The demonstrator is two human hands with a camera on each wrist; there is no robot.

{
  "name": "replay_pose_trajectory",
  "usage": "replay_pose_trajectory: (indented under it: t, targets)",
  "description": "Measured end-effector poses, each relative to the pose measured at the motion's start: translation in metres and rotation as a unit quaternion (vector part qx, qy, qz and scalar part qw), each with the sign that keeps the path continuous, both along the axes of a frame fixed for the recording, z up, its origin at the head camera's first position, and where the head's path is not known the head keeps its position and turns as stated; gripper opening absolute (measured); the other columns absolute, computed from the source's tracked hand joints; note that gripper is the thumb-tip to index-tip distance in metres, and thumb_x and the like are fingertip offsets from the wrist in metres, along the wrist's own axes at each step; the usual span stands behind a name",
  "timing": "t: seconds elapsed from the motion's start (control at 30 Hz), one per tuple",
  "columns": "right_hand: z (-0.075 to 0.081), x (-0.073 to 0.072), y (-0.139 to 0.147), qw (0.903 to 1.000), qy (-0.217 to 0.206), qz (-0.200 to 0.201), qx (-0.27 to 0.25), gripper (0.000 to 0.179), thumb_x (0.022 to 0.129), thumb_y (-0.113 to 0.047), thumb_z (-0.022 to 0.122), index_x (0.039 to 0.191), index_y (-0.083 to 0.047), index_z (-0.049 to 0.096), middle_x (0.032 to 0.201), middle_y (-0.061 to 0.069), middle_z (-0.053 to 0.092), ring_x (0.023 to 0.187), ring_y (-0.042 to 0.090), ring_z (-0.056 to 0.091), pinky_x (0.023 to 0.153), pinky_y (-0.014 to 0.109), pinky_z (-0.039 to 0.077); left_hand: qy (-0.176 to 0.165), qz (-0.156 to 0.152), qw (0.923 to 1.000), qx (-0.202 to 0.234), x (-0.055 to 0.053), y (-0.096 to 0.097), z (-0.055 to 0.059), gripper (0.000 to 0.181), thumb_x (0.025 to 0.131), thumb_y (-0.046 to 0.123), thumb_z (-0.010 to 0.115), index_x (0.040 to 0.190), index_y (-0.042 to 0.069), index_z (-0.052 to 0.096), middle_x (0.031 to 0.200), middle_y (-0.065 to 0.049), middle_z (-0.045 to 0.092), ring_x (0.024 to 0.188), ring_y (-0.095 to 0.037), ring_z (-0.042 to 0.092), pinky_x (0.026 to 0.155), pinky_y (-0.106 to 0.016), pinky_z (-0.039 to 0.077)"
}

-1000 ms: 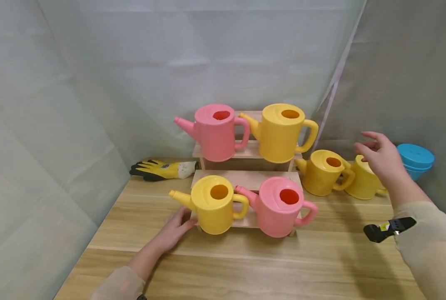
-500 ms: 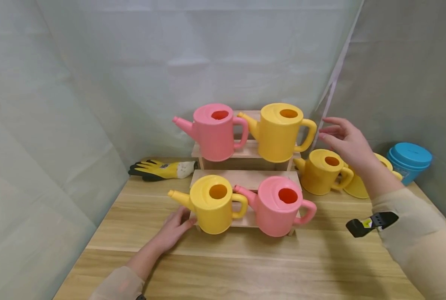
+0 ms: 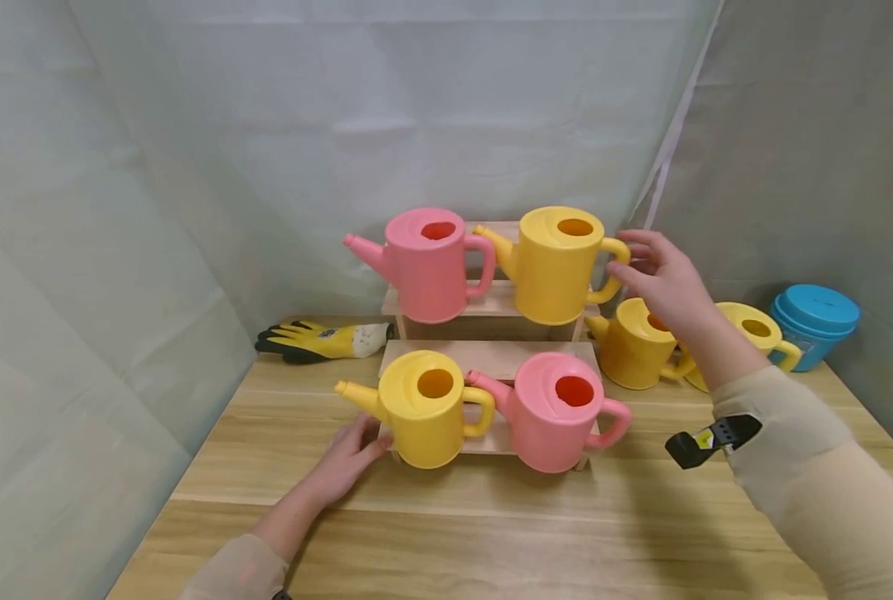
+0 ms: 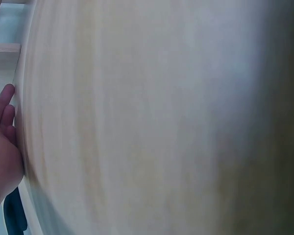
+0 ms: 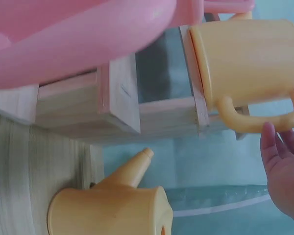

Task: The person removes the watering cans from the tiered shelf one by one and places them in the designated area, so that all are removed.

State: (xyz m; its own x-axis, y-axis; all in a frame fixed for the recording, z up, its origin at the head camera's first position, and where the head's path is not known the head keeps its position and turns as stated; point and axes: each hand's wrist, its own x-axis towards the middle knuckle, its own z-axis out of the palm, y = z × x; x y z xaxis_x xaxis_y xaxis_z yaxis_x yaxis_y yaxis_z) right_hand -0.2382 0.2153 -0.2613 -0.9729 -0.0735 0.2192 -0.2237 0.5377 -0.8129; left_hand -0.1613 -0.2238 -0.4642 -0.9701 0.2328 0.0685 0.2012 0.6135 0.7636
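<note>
My right hand (image 3: 666, 279) is at the handle of a yellow watering can (image 3: 553, 279) on the upper shelf. In the right wrist view, its fingertips touch or nearly touch that handle (image 5: 255, 122), thumb on the other side, not closed round it. My left hand (image 3: 347, 462) rests on the table by the left end of the wooden stepped rack (image 3: 491, 360), with fingers extended along its side. A pink watering can (image 3: 433, 271) stands left of the upper yellow one. Below are another yellow can (image 3: 420, 425) and another pink can (image 3: 547, 429).
Two more yellow watering cans, a nearer one (image 3: 630, 354) and one partly behind my right forearm (image 3: 746, 325), stand on the table right of the rack. A blue lidded tub (image 3: 815, 321) is farther right. Yellow-black work gloves (image 3: 322, 340) lie left of the rack.
My right hand has moved left from above the right-hand yellow cans to the upper yellow can's handle. The left hand and the cans have stayed in place.
</note>
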Motion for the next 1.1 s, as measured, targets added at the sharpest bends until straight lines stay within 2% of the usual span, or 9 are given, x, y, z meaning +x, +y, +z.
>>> replay_pose_trajectory:
  t: [0.13,0.2,0.4,0.63,0.93,1.1]
  targets:
    - [-0.003,-0.003,-0.007,0.9995,0.010,-0.001,-0.029,0.056,0.091,-0.040,0.058,0.139,-0.017,0.039,0.123,0.010,0.051,0.096,0.025,0.053,0.073,0.020,0.049,-0.004,0.001,1.0000,0.000,0.001,0.000,0.001,0.039,0.094,0.043,0.052,0.126,0.022,0.047,0.128,-0.011,0.054,0.121,-0.031,0.044,0.101,-0.056,0.026]
    - [-0.004,-0.004,-0.011,0.9990,0.013,-0.005,-0.042,0.053,0.091,-0.039,0.057,0.137,-0.018,0.041,0.120,0.008,0.052,0.092,0.027,0.054,0.070,0.019,0.049,-0.006,0.002,1.0000,-0.004,0.002,-0.001,0.001,0.039,0.094,0.043,0.052,0.126,0.022,0.046,0.128,-0.012,0.054,0.122,-0.032,0.043,0.101,-0.057,0.025]
    - [-0.006,-0.006,-0.016,0.9974,0.017,-0.026,-0.065,0.049,0.092,-0.038,0.056,0.135,-0.020,0.044,0.113,0.006,0.054,0.089,0.021,0.054,0.069,0.019,0.049,-0.013,0.007,0.9997,-0.018,0.003,0.000,0.002,0.044,0.094,0.046,0.049,0.130,0.021,0.044,0.131,-0.013,0.051,0.124,-0.034,0.039,0.101,-0.060,0.021]
    - [-0.008,-0.007,-0.018,0.9953,0.016,-0.040,-0.087,0.046,0.092,-0.039,0.056,0.132,-0.020,0.046,0.110,0.007,0.055,0.089,0.021,0.053,0.067,0.020,0.048,-0.015,0.006,0.9996,-0.025,0.004,0.002,0.002,0.045,0.094,0.047,0.049,0.131,0.021,0.042,0.131,-0.014,0.051,0.124,-0.035,0.039,0.101,-0.061,0.021]
    - [-0.009,-0.001,-0.014,0.9959,0.033,-0.045,-0.071,0.042,0.093,-0.038,0.054,0.129,-0.018,0.048,0.105,0.007,0.055,0.088,0.019,0.053,0.067,0.020,0.047,-0.015,0.004,0.9995,-0.026,0.005,0.003,0.003,0.047,0.095,0.046,0.048,0.133,0.020,0.042,0.131,-0.014,0.051,0.125,-0.035,0.038,0.101,-0.061,0.020]
    - [-0.009,0.002,-0.009,0.9948,0.050,-0.060,-0.065,0.040,0.092,-0.038,0.053,0.127,-0.018,0.049,0.100,0.005,0.057,0.083,0.019,0.052,0.065,0.020,0.046,-0.014,0.006,0.9996,-0.025,0.005,0.004,0.003,0.046,0.095,0.046,0.048,0.132,0.019,0.043,0.131,-0.014,0.051,0.124,-0.035,0.038,0.100,-0.061,0.020]
